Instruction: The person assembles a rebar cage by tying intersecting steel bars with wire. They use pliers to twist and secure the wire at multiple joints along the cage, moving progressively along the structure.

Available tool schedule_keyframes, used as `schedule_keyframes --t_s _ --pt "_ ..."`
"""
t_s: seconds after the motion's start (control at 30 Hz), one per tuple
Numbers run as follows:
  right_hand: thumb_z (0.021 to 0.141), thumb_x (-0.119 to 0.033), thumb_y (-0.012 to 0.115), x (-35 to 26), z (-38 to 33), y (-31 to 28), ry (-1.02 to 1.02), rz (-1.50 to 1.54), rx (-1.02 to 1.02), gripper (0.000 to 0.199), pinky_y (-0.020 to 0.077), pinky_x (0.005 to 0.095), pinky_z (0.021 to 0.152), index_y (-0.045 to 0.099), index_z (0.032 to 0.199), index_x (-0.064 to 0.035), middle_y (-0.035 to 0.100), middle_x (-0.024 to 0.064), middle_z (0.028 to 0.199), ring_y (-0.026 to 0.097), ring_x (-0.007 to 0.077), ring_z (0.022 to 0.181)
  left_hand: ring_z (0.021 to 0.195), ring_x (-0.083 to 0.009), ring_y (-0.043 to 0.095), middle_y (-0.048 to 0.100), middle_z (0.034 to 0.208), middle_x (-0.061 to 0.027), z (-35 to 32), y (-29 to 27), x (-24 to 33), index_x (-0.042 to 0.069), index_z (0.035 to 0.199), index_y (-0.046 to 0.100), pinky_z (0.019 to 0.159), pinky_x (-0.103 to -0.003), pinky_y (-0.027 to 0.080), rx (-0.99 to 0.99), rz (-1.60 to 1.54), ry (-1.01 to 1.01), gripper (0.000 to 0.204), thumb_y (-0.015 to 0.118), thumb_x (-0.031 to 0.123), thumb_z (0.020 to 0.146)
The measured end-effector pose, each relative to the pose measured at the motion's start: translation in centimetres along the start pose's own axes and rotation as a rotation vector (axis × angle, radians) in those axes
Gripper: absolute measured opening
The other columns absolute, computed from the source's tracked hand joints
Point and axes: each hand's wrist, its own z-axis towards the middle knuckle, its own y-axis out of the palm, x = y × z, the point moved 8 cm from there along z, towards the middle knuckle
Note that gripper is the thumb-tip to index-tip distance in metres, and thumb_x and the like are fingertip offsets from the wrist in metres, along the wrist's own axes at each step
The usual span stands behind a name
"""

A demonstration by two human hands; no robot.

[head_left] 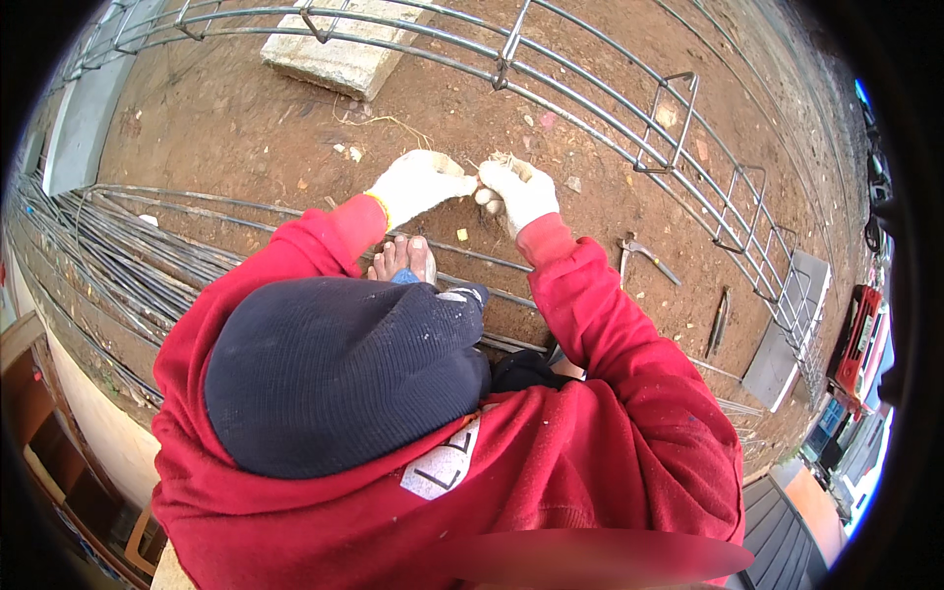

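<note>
My left hand, in a white work glove, is closed in a pinch; what lies between its fingertips is too small to make out. Close against it, my right hand, gloved the same way, has its fingers curled round some thin wire strands whose ends poke out above the knuckles. Both hands are held over bare soil, in front of my foot. Beyond them, a long steel rebar cage with square stirrups curves across. On the ground to the right lie pincers with spread handles.
Many loose steel rods lie at the left, some running under my feet. A rough concrete slab sits at the far side. Grey blocks stand at the left and right ends. A slim dark tool lies beyond the pincers.
</note>
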Motion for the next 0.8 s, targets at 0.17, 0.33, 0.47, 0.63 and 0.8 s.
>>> schedule_keyframes --t_s 0.17,0.33,0.47,0.63,0.8 --pt "0.094 -0.007 0.059 -0.5 3.0 -5.1 0.022 0.338 0.251 0.01 0.048 0.0232 0.049 0.06 0.103 -0.0007 0.064 0.0093 0.081 0.06 0.0152 0.062 0.091 -0.0291 0.068 0.072 0.095 -0.0135 0.3 -0.6 -0.2 0.008 0.092 0.074 0.082 -0.038 0.052 -0.017 0.467 0.188 0.03 0.073 0.033 0.076" --pt "0.098 -0.009 0.054 -0.3 3.6 -7.5 0.07 0.538 0.245 0.007 0.0504 0.0251 0.053 0.056 0.096 -0.0022 0.062 0.0107 0.084 0.058 0.0165 0.064 0.095 -0.0298 0.067 0.071 0.1 -0.0142 1.5 -5.9 -3.3 0.009 0.094 0.074 0.087 -0.041 0.052 0.209 0.568 0.059 0.038 0.07 0.043 0.078" --pt "0.097 -0.009 0.054 1.6 -0.5 -3.8 0.146 0.456 0.053 0.008 0.0542 0.031 0.057 0.058 0.099 -0.0014 0.064 0.0137 0.085 0.064 0.0236 0.069 0.097 -0.031 0.067 0.071 0.099 -0.0168 1.1 -8.7 -0.5 0.007 0.096 0.074 0.088 -0.041 0.051 0.494 0.586 0.202 0.046 0.069 0.049 0.079" --pt "0.093 -0.01 0.063 3.4 -4.5 -1.5 0.231 0.398 0.144 0.01 0.052 0.0314 0.054 0.06 0.099 -0.0016 0.066 0.0129 0.086 0.063 0.0222 0.064 0.088 -0.0289 0.069 0.072 0.088 -0.0153 0.6 -3.5 4.0 0.005 0.093 0.074 0.081 -0.04 0.052 0.118 0.389 0.255 0.053 0.068 0.056 0.082" --pt "0.092 -0.019 0.067 3.8 -3.5 -1.9 0.297 0.347 0.029 0.014 0.0471 0.0259 0.049 0.062 0.098 -0.0069 0.066 0.008 0.082 0.059 0.0153 0.059 0.064 -0.0126 0.062 0.067 0.071 -0.0055 -3.2 4.0 4.2 0.002 0.094 0.072 0.058 -0.027 0.051 -0.49 0.041 0.159 0.029 0.063 0.03 0.091"
